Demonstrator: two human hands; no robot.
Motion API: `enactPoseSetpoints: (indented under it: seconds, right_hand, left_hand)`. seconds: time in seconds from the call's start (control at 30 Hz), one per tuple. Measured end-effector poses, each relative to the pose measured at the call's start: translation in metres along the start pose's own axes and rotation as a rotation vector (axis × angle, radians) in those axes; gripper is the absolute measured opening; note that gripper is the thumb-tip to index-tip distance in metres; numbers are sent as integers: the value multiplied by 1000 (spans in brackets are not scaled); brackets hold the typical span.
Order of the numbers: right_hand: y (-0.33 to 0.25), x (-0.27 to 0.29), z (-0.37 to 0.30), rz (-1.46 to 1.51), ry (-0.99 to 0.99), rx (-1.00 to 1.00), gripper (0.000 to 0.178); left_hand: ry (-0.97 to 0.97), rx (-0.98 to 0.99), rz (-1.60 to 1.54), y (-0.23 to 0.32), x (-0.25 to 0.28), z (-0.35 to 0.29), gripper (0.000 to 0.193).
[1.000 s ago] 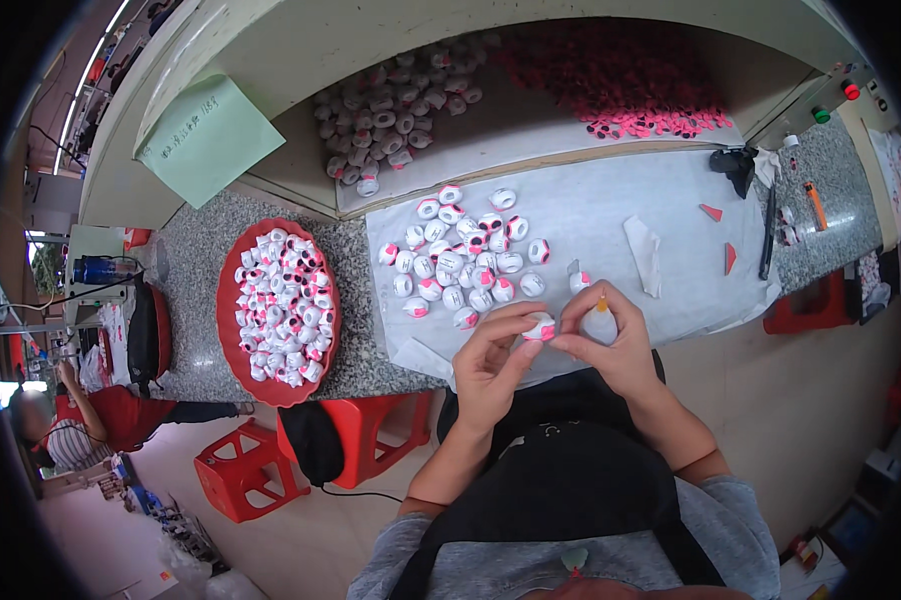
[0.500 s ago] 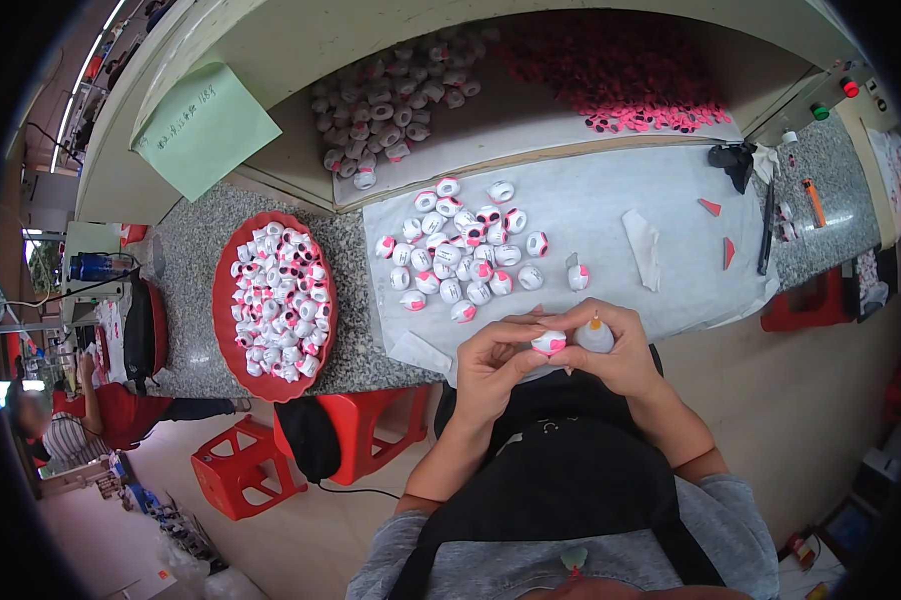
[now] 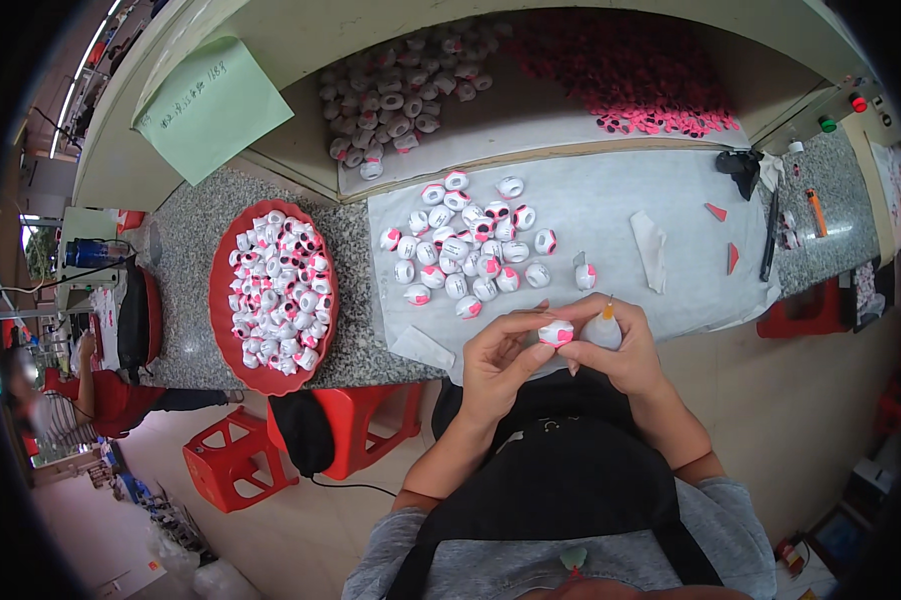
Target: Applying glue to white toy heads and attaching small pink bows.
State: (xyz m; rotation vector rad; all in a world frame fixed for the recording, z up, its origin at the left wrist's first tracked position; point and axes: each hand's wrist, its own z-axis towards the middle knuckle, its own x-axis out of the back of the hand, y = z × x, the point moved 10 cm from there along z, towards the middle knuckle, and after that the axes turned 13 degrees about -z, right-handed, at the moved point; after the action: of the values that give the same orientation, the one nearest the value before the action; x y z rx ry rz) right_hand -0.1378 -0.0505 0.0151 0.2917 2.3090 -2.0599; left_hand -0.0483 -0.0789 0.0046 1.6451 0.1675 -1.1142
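Over the front edge of the bench, my left hand (image 3: 495, 368) pinches a small white bead-like piece with a pink patch (image 3: 557, 333) between thumb and fingers. My right hand (image 3: 635, 362) is closed around a small translucent squeeze bottle (image 3: 602, 333) with a thin amber tip pointing away from me. The right thumb and fingertips also reach the white piece, beside the left ones. Just beyond my hands, a similar white-and-pink piece (image 3: 586, 276) stands apart on the white paper sheet (image 3: 611, 190). Several more such pieces (image 3: 474, 240) lie grouped to its left.
Left on the granite bench is a red scalloped dish (image 3: 221, 330) heaped with white pieces. The back compartment holds more white pieces (image 3: 401, 105) and a pile of pink bits (image 3: 661, 120). A black pen-like tool (image 3: 770, 235) and an orange cutter (image 3: 817, 212) lie right. Red stools (image 3: 236, 465) stand below.
The white piece has turned slightly between my fingers, and the bottle's amber tip now shows more. Both hands stay close together; the whole view has shifted a little.
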Motion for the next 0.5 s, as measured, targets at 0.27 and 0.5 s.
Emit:
enactPoseSetpoints:
  seconds: [0.27, 0.5]
  right_hand:
    - [-1, 2, 0, -48, 35, 57, 24]
    - [5, -1, 1, 5, -43, -20, 24]
  left_hand:
    - [13, -99, 73, 3, 3, -2, 25]
    - [-5, -11, -47, -1, 4, 3, 26]
